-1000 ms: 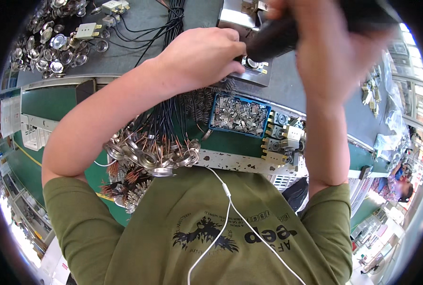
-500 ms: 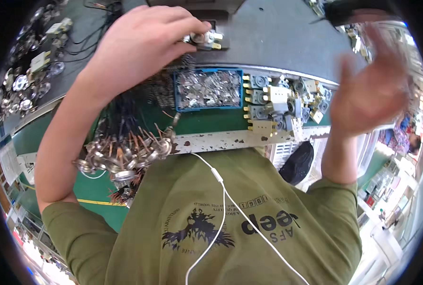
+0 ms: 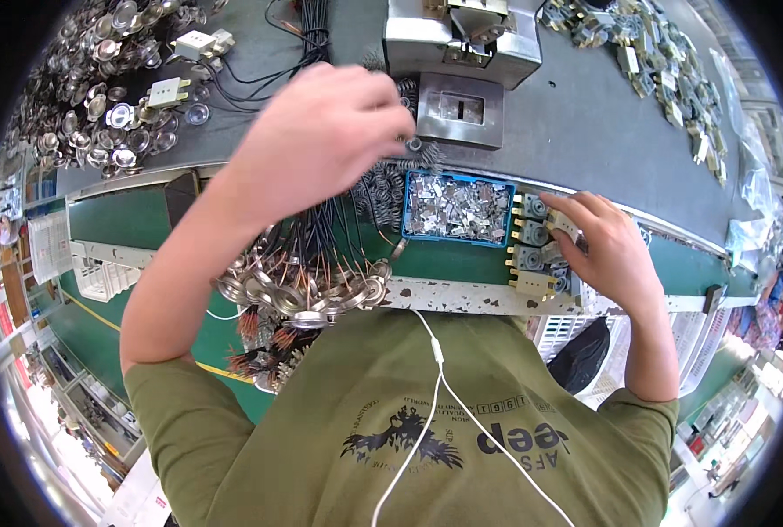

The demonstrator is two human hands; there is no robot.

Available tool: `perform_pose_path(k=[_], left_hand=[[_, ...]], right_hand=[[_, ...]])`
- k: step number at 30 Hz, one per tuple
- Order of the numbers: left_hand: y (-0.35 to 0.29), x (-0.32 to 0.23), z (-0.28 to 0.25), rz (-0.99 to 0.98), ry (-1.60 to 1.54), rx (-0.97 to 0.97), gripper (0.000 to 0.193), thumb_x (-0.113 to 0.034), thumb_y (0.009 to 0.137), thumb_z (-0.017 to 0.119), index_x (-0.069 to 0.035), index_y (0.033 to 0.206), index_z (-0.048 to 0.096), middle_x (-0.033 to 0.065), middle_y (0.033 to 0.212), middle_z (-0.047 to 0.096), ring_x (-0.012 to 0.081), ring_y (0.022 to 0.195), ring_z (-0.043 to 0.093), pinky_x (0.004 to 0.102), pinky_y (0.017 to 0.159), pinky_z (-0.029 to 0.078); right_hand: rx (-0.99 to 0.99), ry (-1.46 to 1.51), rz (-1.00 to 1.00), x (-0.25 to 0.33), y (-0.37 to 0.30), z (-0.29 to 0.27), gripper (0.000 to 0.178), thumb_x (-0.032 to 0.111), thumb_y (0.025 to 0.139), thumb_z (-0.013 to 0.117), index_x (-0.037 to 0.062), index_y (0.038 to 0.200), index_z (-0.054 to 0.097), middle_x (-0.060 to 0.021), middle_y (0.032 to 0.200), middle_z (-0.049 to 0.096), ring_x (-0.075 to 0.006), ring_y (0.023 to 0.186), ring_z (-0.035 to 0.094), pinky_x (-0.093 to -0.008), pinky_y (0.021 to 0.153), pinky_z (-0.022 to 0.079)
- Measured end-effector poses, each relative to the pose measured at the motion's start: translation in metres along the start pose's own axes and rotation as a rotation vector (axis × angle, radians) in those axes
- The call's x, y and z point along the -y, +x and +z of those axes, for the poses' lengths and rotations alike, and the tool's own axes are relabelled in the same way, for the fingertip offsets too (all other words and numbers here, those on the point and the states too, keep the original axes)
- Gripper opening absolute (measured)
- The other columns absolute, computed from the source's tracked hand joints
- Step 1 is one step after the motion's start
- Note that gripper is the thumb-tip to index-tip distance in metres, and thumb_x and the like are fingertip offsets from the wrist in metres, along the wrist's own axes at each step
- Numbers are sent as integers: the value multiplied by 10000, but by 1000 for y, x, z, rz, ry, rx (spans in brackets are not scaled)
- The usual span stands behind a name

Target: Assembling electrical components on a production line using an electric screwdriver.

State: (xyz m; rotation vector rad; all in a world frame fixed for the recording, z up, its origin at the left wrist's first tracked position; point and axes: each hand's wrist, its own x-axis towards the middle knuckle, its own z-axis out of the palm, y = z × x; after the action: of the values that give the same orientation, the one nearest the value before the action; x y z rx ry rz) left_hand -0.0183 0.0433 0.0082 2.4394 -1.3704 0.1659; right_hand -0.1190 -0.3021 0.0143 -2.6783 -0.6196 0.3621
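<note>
My left hand [image 3: 339, 132] is raised over the loose coil springs [image 3: 422, 160] beside the metal fixture block [image 3: 460, 107]. Its fingertips are pinched together; a small grey ring shows right at them, but blur hides whether they hold it. My right hand [image 3: 606, 241] reaches into the row of small grey and white switch blocks with brass terminals [image 3: 530, 233], thumb and index finger around one white block [image 3: 563, 225]. Between the hands sits a blue tray [image 3: 406, 211] of small metal clips. The slot in the fixture block shows no part in it.
Behind the fixture stands a metal press [image 3: 461, 53]. Black wires with metal cup ends [image 3: 303, 290] hang over the near edge at left. Metal cups [image 3: 101, 105] are heaped at far left, and more switch blocks [image 3: 655, 61] lie at far right.
My left hand has left the fixture, where a switch block with brass terminals sat, and is over the springs. My right hand has come down from the right onto the switch blocks. The view has shifted.
</note>
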Motion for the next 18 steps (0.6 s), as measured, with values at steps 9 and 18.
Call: perform_pose_path(k=[9,18], left_hand=[[3,-5,23,58,122,59,120,-156,843,755,-110,908,665,23,926,632,219,951,648,371,819,491],[2,2,4,-167,-241,-88,119,-68,865,715,-74,962,646,81,895,646,290,828,666,398,752,524]], right_hand=[[-194,373,89,-16,2,3,379,95,963,660,48,1339,634,-160,1248,698,-267,1078,707,-408,863,593],[-246,1761,-46,3,24,4,441,149,1105,434,-9,1516,412,-269,1399,584,-350,1249,637,-525,1026,562]])
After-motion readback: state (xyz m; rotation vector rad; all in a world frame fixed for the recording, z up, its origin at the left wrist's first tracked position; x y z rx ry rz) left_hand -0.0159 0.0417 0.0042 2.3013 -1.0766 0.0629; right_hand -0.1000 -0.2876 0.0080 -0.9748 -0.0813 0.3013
